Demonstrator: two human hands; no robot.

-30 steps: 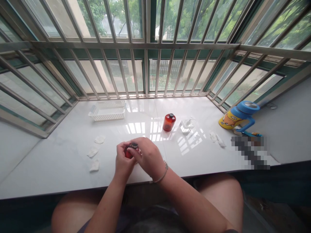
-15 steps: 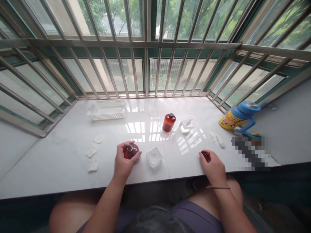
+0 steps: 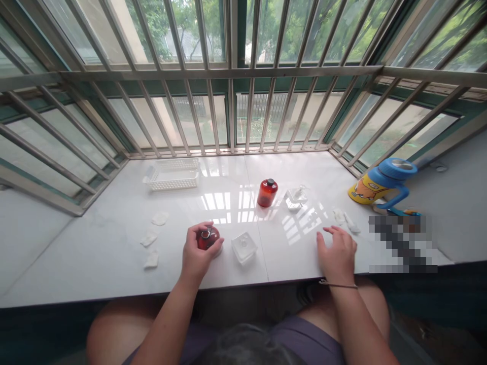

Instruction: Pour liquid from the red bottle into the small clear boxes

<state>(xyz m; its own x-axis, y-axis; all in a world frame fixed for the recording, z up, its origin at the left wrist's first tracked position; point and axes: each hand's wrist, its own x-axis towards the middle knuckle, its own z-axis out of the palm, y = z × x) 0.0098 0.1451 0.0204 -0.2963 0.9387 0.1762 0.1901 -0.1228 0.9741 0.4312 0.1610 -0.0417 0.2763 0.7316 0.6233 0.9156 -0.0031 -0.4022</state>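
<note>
My left hand is wrapped round a dark red-brown bottle near the front of the table. The bottle's round neck faces up, with no cap visible on it. Just right of it sits a clear square glass container. Over the right part of the table is my right hand, its thumb and fingers stretched out and apart. Nothing shows between them, though the palm side is hidden. Crumpled white tissues lie just beyond its fingertips.
Further back stand a red bottle with a black top and another clear glass container. A white basket is back left; tissue pieces lie left. A blue-yellow flask stands right. Window bars close off the back.
My right hand has opened its fingers and reached slightly forward; the small dark red object it held no longer shows. My left hand stays on its bottle. The view has shifted slightly.
</note>
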